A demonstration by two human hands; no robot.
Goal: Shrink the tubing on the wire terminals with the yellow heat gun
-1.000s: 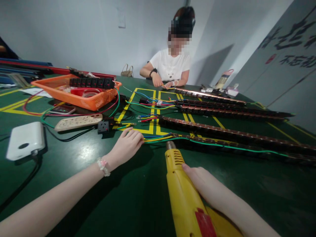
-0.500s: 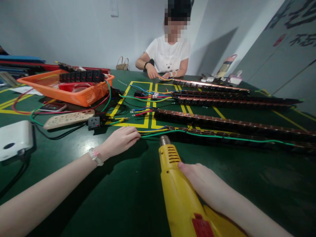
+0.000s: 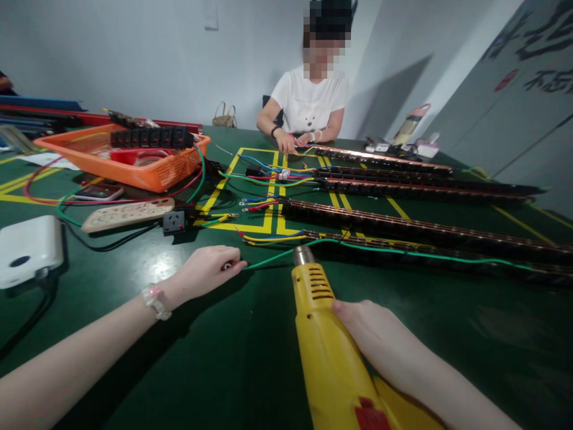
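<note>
My left hand (image 3: 212,270) is closed around the end of a green wire (image 3: 273,260), with a small metal ring showing between the fingers. The wire runs right, along the nearest long black strip with copper rails (image 3: 380,242). Yellow and blue wires (image 3: 273,239) stick out from that strip's left end, just beyond my hand. In my right hand (image 3: 380,334) is a yellow heat gun (image 3: 329,352), gripped with the thumb along its body. Its metal nozzle (image 3: 304,255) points away from me, close to the green wire; whether they touch I cannot tell.
More copper-railed strips (image 3: 403,221) lie beyond. To the left are an orange basket (image 3: 152,179) of parts, a power strip (image 3: 129,216), a black socket (image 3: 173,223) and a white device (image 3: 31,251). Across the table (image 3: 215,358) a person (image 3: 308,101) handles wires.
My left hand has drawn the green wire toward me and slightly left, apart from the yellow and blue wires. The heat gun has barely shifted in the view.
</note>
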